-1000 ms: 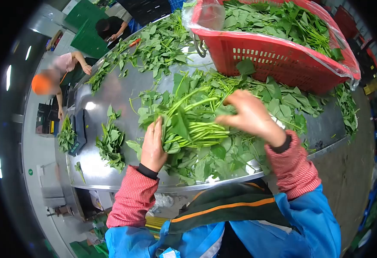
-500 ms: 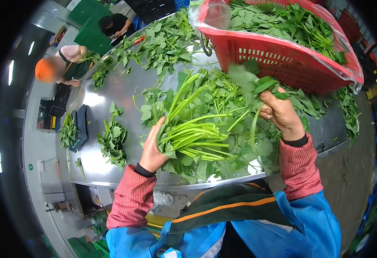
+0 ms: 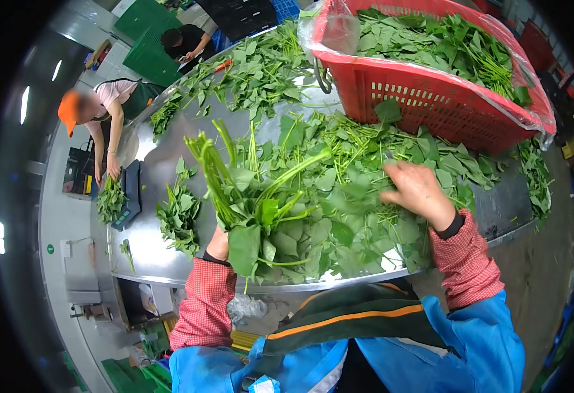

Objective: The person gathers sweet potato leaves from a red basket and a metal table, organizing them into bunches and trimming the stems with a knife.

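Note:
My left hand [image 3: 218, 245] is closed around a thick bunch of leafy green stems [image 3: 260, 203], its cut ends pointing up and away. Leaves of the bunch hide most of that hand's fingers. Over the heap of loose greens [image 3: 365, 226] on the metal table, my right hand [image 3: 419, 190] has thumb and forefinger apart, with no stem visible between them. Some leaves just left of its fingertips are blurred. Left of my left hand lies a smaller bunch of greens [image 3: 179, 219].
A red plastic crate [image 3: 424, 101], lined with clear film and full of greens, stands at the back right. More greens [image 3: 260, 72] cover the far table [image 3: 198, 134]. At left, a co-worker [image 3: 113, 108] touches a bunch beside a dark scale [image 3: 129, 194]. Another person [image 3: 187, 43] is behind.
My right hand has let go of its leafy sprig and come down to the heap. My left hand has tilted its bunch more upright. The co-worker has reached to the bunch by the scale.

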Available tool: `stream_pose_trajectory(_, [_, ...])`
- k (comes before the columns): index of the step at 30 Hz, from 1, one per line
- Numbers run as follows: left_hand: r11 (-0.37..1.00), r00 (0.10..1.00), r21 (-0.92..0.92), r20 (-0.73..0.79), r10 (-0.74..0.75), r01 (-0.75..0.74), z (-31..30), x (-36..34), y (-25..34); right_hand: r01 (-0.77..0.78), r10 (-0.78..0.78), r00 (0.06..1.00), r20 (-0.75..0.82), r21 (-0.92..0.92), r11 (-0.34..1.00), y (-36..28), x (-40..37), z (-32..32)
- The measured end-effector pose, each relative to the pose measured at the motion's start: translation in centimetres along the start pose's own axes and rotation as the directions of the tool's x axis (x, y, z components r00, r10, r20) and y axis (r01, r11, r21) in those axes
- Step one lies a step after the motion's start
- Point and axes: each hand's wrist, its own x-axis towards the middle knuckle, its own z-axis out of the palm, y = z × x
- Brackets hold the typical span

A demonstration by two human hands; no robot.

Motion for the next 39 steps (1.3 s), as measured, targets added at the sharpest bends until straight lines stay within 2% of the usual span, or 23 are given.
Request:
stream_pose_trajectory(1, [0.993, 1.000, -0.119, -0.010, -0.005, 0.004, 0.2, -0.2, -0.2, -0.109, 0.102, 0.994, 0.042, 0.246, 0.963, -0.2, 0.3, 0.0])
stream_pose_trajectory(3, [0.976, 0.994, -0.199, -0.046, -0.099, 0.088, -0.5, -0.4, -1.0, -0.316, 0.249, 0.948, 0.196, 0.655, 0.687, -2.7, 2.8, -2.6])
stream_pose_trajectory(4, [0.963, 0.987, -0.239, -0.061, -0.147, 0.129, -0.7, -0.4, -1.3, -0.218, 0.269, 0.963, 0.012, 0.622, 0.752, -3.4, 3.3, -2.7])
stream_pose_trajectory(7, [0.997, 0.997, -0.005, 0.008, -0.078, 0.078, 2.9, -0.2, -0.6, -0.066, 0.229, 0.969, -0.099, 0.783, 0.618, -6.6, 5.9, -3.7])
stream_pose_trajectory(9, [0.988, 0.989, 0.133, 0.108, -0.097, 0.082, 5.3, 0.3, 0.5, -0.084, 0.156, 0.987, -0.046, 0.675, 0.733, -9.7, 7.0, -4.5])
stream_pose_trajectory(11, [0.991, 0.989, 0.136, 0.143, -0.031, 0.011, 6.1, 0.6, -0.2, -0.100, 0.121, 0.993, 0.005, 0.596, 0.797, -12.1, 8.0, -1.8])
stream_pose_trajectory(12, [0.987, 0.991, 0.139, 0.095, -0.091, 0.077, 6.9, 0.3, 0.2, -0.083, 0.109, 0.994, -0.008, 0.600, 0.796, -12.5, 8.1, -0.5])
stream_pose_trajectory(15, [0.978, 0.983, 0.155, 0.094, -0.158, 0.142, 4.7, 0.2, -0.9, -0.005, -0.111, 0.986, 0.124, 0.690, 0.724, -10.8, 8.5, 0.7])
stream_pose_trajectory(16, [0.966, 0.979, 0.221, 0.121, -0.161, 0.132, 2.9, 1.1, -2.2, -0.061, -0.072, 0.988, 0.135, 0.779, 0.624, -10.1, 8.1, -0.1])
stream_pose_trajectory(19, [0.983, 0.986, 0.130, 0.085, -0.144, 0.133, 4.1, 0.5, -1.2, -0.110, -0.110, 0.983, 0.149, 0.948, 0.298, -7.9, 7.6, -1.8])
stream_pose_trajectory(20, [0.978, 0.981, 0.150, 0.109, -0.159, 0.142, 3.9, 0.5, -1.2, -0.190, -0.121, 0.970, 0.213, 0.966, 0.177, -8.1, 7.2, -2.1])
stream_pose_trajectory(23, [0.979, 0.979, 0.185, 0.170, -0.117, 0.085, 4.3, 0.5, -1.1, -0.097, -0.028, 0.993, 0.117, 0.916, 0.390, -8.1, 6.3, -3.5])
stream_pose_trajectory(24, [0.980, 0.975, 0.168, 0.177, -0.133, 0.103, 3.7, 0.7, -1.4, 0.015, -0.017, 1.000, -0.006, 0.791, 0.612, -7.7, 6.1, -3.9])
stream_pose_trajectory(27, [0.972, 0.966, 0.172, 0.178, -0.188, 0.158, 4.1, 0.5, -0.8, 0.204, -0.047, 0.907, -0.417, 0.339, 0.918, -6.6, 6.2, -2.8])
stream_pose_trajectory(28, [0.954, 0.942, 0.164, 0.184, -0.280, 0.252, 3.9, 0.5, -0.6, 0.163, -0.066, 0.908, -0.413, 0.205, 0.965, -6.0, 6.3, -3.0])
stream_pose_trajectory(31, [0.962, 0.957, 0.159, 0.152, -0.246, 0.222, 3.2, 0.2, -1.7, 0.104, -0.165, 0.861, -0.480, -0.153, 0.983, -3.4, 7.0, -5.1])
stream_pose_trajectory(32, [0.953, 0.957, 0.205, 0.141, -0.254, 0.223, 2.0, 0.2, -2.3, 0.118, -0.184, 0.824, -0.536, -0.156, 0.981, -2.3, 7.1, -6.2])
stream_pose_trajectory(33, [0.963, 0.964, 0.142, 0.106, -0.245, 0.229, 1.3, 0.0, -2.7, 0.136, -0.206, 0.782, -0.588, -0.162, 0.977, -1.2, 7.0, -7.4])
stream_pose_trajectory(35, [0.974, 0.973, 0.005, 0.025, -0.228, 0.228, 0.5, -0.7, -3.3, 0.098, 0.046, 0.688, -0.725, 0.156, 0.983, 1.3, 6.5, -8.4])
stream_pose_trajectory(36, [0.975, 0.977, -0.066, -0.015, -0.213, 0.212, 2.0, -1.2, -2.2, 0.043, 0.295, 0.729, -0.618, 0.471, 0.881, 2.4, 5.5, -8.6])
stream_pose_trajectory(37, [0.980, 0.982, -0.091, -0.051, -0.180, 0.175, 1.3, -1.9, -2.3, -0.025, 0.497, 0.751, -0.436, 0.732, 0.681, 3.0, 4.8, -8.8])
stream_pose_trajectory(38, [0.984, 0.986, -0.114, -0.086, -0.146, 0.136, 0.0, -2.9, -2.6, -0.049, 0.530, 0.765, -0.366, 0.787, 0.615, 2.9, 4.7, -7.6])
stream_pose_trajectory(39, [0.984, 0.987, -0.149, -0.113, -0.115, 0.098, -0.8, -3.5, -2.7, 0.112, 0.091, 0.857, -0.507, 0.356, 0.928, 4.9, 4.3, -3.9])
